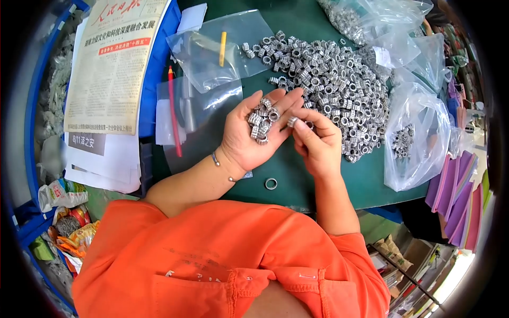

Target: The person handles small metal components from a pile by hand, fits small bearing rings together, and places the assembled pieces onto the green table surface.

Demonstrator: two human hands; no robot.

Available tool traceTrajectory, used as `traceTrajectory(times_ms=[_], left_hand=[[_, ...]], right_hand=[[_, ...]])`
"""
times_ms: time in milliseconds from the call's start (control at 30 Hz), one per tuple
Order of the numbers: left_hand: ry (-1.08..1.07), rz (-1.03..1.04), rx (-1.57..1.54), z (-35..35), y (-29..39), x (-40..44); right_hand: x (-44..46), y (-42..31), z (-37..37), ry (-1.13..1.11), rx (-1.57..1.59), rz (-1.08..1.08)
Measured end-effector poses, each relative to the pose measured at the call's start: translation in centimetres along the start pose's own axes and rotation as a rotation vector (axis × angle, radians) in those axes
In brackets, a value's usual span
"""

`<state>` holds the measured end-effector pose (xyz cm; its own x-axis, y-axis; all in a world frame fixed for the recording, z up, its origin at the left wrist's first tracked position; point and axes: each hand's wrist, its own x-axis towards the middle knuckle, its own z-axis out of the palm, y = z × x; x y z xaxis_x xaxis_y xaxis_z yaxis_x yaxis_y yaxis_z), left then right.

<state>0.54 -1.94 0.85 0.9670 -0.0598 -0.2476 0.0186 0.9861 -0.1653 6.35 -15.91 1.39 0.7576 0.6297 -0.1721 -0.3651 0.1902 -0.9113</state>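
The worktop [294, 191] is dark green. A big heap of small metal rings [344, 95] lies toward its far right corner. Near its front edge, one loose ring [271, 188] sits by itself. The person's left hand [245, 139] is spread flat, palm up, with a little bunch of rings [261, 124] on it. The right hand [319, 140] is just beside it, pinching one small ring [292, 122] between thumb and finger.

By the worktop's right edge is a clear bag [424, 143] with some rings inside. Another clear bag [395, 34] is at the far right corner. On the left side lie flat clear bags [207, 108], a yellow pen [222, 49] and a long red pen [174, 114].

Past the left edge, a newspaper [114, 69] rests on a blue bin [163, 53]. Past the right edge are purple sheets [453, 183], and lower down, a crowded shelf [408, 273]. The person wears an orange shirt [212, 238].
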Motion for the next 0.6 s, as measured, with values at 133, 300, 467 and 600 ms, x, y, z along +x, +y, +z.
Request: traceTrajectory(times_ms=[133, 300, 467, 600], left_hand=[[-0.031, -0.014, 0.005, -0.1, -0.1, 0.1], [0.003, 0.024, 0.064, -0.3, -0.3, 0.2], [0.005, 0.014, 0.112, -0.2, -0.5, 0.3], [-0.007, 0.001, 0.122, -0.1, -0.6, 0.3]], right_hand=[[0.3, -0.3, -0.5, 0.002, 0.301, 0.086], [0.3, -0.5, -0.9, -0.018, 0.430, 0.176], [0.4, -0.3, -1.4, -0.052, 0.474, 0.162], [0.3, -0.1, -1.6, -0.072, 0.523, 0.136]])
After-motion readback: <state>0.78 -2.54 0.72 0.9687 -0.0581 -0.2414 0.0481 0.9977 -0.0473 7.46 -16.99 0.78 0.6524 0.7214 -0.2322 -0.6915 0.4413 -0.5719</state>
